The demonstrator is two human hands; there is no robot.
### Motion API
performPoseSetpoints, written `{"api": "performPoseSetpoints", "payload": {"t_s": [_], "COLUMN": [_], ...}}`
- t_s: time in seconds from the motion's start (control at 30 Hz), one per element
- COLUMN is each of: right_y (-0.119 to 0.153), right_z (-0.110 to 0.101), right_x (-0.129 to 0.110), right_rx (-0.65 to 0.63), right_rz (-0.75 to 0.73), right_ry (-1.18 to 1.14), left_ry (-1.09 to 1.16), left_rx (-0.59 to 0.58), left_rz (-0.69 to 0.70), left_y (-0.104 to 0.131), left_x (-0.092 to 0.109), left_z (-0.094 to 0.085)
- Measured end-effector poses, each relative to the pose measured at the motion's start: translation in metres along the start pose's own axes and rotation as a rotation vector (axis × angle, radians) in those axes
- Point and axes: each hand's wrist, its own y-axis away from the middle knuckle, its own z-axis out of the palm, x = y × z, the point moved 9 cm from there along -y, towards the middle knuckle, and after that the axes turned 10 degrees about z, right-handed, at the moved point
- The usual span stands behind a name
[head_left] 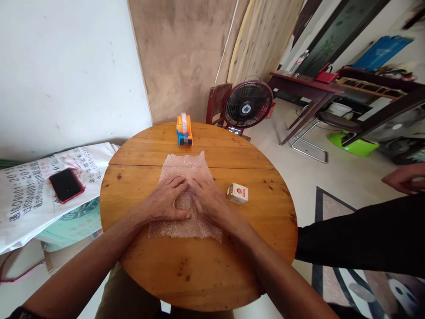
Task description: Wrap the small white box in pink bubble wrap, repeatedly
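A sheet of clear bubble wrap (pixel 189 228) lies spread on the round wooden table (pixel 199 274). My left hand (pixel 169 197) rests flat on its left half, fingers stretched out and thumb apart. On the right half lies my right hand (pixel 207 197), fingers extended and slightly blurred by motion. Both hands touch the wrap, their fingertips close together near its middle. A small cream-coloured box (pixel 237 193) with red print sits to the right of my right hand. Beyond the wrap stands an orange and blue tape dispenser (pixel 184 130) with a roll of tape.
A phone (pixel 67 185) in a red case lies on white printed sacks (pixel 23 212) at the left. Behind the table stands a fan (pixel 247 106) beside a wooden chair. Another person's hand (pixel 407 178) and black-clad leg (pixel 358 235) are close on the right.
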Motion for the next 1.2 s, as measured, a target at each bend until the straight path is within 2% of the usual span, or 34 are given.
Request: {"api": "performPoseSetpoints", "payload": {"t_s": [0.1, 0.2, 0.33, 0.5, 0.73, 0.83, 0.97, 1.07, 1.2], "right_y": [-0.006, -0.002, 0.000, -0.002, -0.002, -0.003, -0.004, -0.003, -0.003], "right_z": [0.007, 0.009, 0.011, 0.013, 0.015, 0.016, 0.016, 0.016, 0.017], "right_x": [0.035, 0.050, 0.048, 0.046, 0.046, 0.046, 0.046, 0.046, 0.048], "right_rx": [-0.030, -0.015, 0.007, -0.012, -0.013, -0.021, -0.036, -0.028, -0.006], "right_rz": [0.110, 0.148, 0.151, 0.163, 0.180, 0.184, 0.191, 0.179, 0.164], "right_ry": [0.054, 0.057, 0.043, 0.070, 0.073, 0.072, 0.078, 0.080, 0.073], "left_ry": [-0.005, -0.013, -0.041, -0.112, -0.139, -0.146, -0.120, -0.055, -0.038], "left_rx": [-0.039, -0.058, -0.057, 0.013, -0.022, 0.045, 0.198, 0.133, -0.013], "left_rz": [-0.040, -0.076, -0.085, -0.089, -0.090, -0.064, 0.053, 0.159, 0.177], "left_y": [0.000, 0.002, 0.005, 0.006, 0.007, 0.007, 0.006, 0.002, -0.001], "left_x": [-0.003, -0.007, -0.013, -0.020, -0.027, -0.024, -0.009, 0.006, 0.013], "left_z": [0.000, -0.001, -0.001, -0.008, -0.010, -0.017, -0.026, -0.014, 0.002]}}
